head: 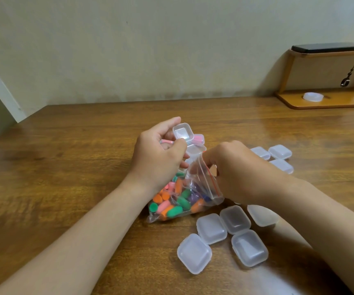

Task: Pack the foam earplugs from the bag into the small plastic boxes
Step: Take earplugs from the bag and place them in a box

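In the head view, the left hand (160, 154) is holding an open small plastic box (187, 141) above the far end of the bag (184, 194), its fingers (173, 124) curling around the box's hinged side and the thumb pressing near the hinge, so the lid is standing up and tilting away while the base is facing the bag's mouth. The right hand (235, 171) is pinching the bag's open top edge, by the red zip strip (212, 179), its fingers closing on the clear plastic and lifting that edge off the bench (65, 167). The bag is lying on the wooden bench between the two forearms, and the foam earplugs (171, 203), orange, green, pink and purple, are sitting heaped in its lower part. Just behind the open box a closed box with pink contents (199, 138) is resting on the bench. A cluster of empty closed boxes (223, 235) is lying near the bag's right corner, partly under the right forearm, and three more closed boxes (278, 156) are sitting farther back to the right of the right hand. At the bench's far right corner a small wooden shelf (325, 81) is standing against the wall, carrying a dark phone (329, 48) on top and a roll of clear tape (313, 96) on its base.
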A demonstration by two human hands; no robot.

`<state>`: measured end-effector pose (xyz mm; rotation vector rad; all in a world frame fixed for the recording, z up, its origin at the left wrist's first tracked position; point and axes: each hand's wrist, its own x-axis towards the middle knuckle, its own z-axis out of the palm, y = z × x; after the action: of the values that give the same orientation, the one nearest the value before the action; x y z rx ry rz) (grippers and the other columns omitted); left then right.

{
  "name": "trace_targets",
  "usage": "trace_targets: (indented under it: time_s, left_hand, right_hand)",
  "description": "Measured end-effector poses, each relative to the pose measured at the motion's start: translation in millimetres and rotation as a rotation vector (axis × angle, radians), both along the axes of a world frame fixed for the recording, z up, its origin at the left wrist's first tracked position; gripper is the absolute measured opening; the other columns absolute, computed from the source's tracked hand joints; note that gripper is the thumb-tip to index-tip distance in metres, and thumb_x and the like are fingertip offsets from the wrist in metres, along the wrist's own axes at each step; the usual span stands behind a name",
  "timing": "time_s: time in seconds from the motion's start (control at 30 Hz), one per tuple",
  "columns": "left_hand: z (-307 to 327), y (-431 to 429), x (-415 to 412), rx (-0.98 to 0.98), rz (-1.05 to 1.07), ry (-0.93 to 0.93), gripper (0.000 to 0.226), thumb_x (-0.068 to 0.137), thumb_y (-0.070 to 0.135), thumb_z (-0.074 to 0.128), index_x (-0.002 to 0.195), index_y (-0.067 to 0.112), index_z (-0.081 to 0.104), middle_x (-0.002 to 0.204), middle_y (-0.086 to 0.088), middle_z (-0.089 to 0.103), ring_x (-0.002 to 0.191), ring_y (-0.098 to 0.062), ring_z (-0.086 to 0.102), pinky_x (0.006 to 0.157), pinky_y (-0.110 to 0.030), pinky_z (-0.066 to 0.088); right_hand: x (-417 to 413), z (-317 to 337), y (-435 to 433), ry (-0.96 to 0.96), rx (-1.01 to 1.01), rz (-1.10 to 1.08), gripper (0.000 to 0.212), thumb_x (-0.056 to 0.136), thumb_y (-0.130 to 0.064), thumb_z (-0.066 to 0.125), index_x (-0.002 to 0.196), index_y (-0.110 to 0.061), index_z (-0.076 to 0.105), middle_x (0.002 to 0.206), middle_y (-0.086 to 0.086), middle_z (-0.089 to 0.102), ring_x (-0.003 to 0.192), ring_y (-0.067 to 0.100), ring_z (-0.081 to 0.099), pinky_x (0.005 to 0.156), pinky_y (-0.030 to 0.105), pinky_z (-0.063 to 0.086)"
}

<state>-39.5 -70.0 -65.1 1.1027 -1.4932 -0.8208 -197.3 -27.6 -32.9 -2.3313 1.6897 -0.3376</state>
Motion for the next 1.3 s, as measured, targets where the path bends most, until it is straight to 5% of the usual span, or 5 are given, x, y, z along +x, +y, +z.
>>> trace_targets:
  time_s: [0.8, 0.93, 1.0, 1.13, 1.3]
  left_hand:
    - [4, 5, 0, -0.019, 0.030, -0.037, 0.051, 0.095, 0.000, 0.057, 0.142, 0.018, 0.056, 0.089, 0.012, 0.060, 0.069, -0.016, 0.072, 0.054, -0.022, 0.057]
    - [3, 4, 1, -0.024, 0.042, -0.028, 0.050, 0.094, -0.003, 0.056, 0.140, 0.016, 0.058, 0.086, 0.009, 0.060, 0.065, -0.017, 0.072, 0.053, -0.022, 0.056]
    - [3, 4, 1, -0.028, 0.044, -0.033, 0.050, 0.094, -0.003, 0.055, 0.141, 0.016, 0.058, 0.087, 0.006, 0.060, 0.066, -0.017, 0.072, 0.053, -0.021, 0.056]
    - [3, 3, 1, -0.033, 0.054, -0.041, 0.051, 0.093, -0.004, 0.055, 0.140, 0.016, 0.058, 0.088, 0.007, 0.058, 0.066, -0.017, 0.072, 0.054, -0.022, 0.056]
    - [1, -1, 4, -0.078, 0.099, -0.087, 0.048, 0.091, 0.004, 0.059, 0.136, 0.021, 0.061, 0.088, 0.010, 0.060, 0.083, -0.024, 0.071, 0.081, -0.046, 0.062]
  right_hand:
    - [6, 0, 0, 0.032, 0.048, 0.027, 0.028, 0.094, -0.007, 0.058, 0.116, -0.020, 0.067, 0.108, 0.003, 0.066, 0.091, 0.019, 0.065, 0.077, 0.032, 0.061]
    - [7, 1, 1, 0.086, 0.033, 0.057, 0.015, 0.091, -0.015, 0.063, 0.090, -0.028, 0.057, 0.094, -0.003, 0.059, 0.082, 0.017, 0.058, 0.069, 0.030, 0.056]
    - [8, 2, 2, 0.102, 0.038, 0.063, 0.033, 0.092, -0.019, 0.064, 0.074, -0.032, 0.039, 0.085, -0.006, 0.050, 0.075, 0.014, 0.052, 0.061, 0.025, 0.047]
    - [5, 5, 4, 0.097, 0.038, 0.081, 0.020, 0.087, -0.027, 0.072, 0.088, -0.027, 0.052, 0.094, -0.004, 0.057, 0.083, 0.017, 0.056, 0.071, 0.032, 0.054]
    - [-8, 13, 4, -0.031, -0.046, 0.068, 0.007, 0.091, -0.020, 0.064, 0.096, -0.017, 0.061, 0.091, -0.002, 0.061, 0.082, 0.017, 0.059, 0.071, 0.035, 0.055]
